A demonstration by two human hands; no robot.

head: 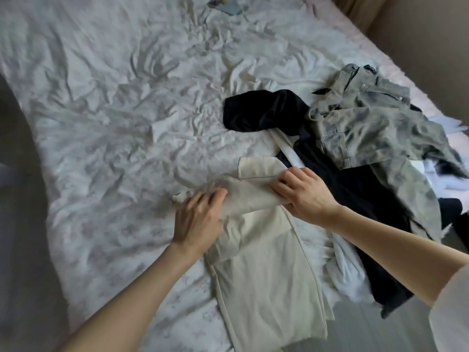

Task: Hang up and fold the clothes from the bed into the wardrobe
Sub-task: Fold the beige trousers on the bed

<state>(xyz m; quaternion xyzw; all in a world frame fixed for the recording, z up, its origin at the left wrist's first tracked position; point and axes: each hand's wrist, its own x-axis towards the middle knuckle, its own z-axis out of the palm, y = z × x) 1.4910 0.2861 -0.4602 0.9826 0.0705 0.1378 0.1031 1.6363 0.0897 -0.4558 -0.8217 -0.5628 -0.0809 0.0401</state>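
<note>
1. A cream garment lies on the bed, with its low end hanging over the bed's near edge.
2. The top part of the cream garment is folded over, and both hands are on that fold.
3. The left hand is on the left end of the fold. Its fingers are bent on the cloth, but the picture is too blurry to tell if its grip is closed on it.
4. The right hand grips the right end of the fold, its fingers curled on the cloth.
5. A black garment lies just right of the cream garment, touching it.
6. A gray-green patchy jacket lies on the black garment, further right.
7. White cloth peeks out between the cream garment and the black one.
</note>
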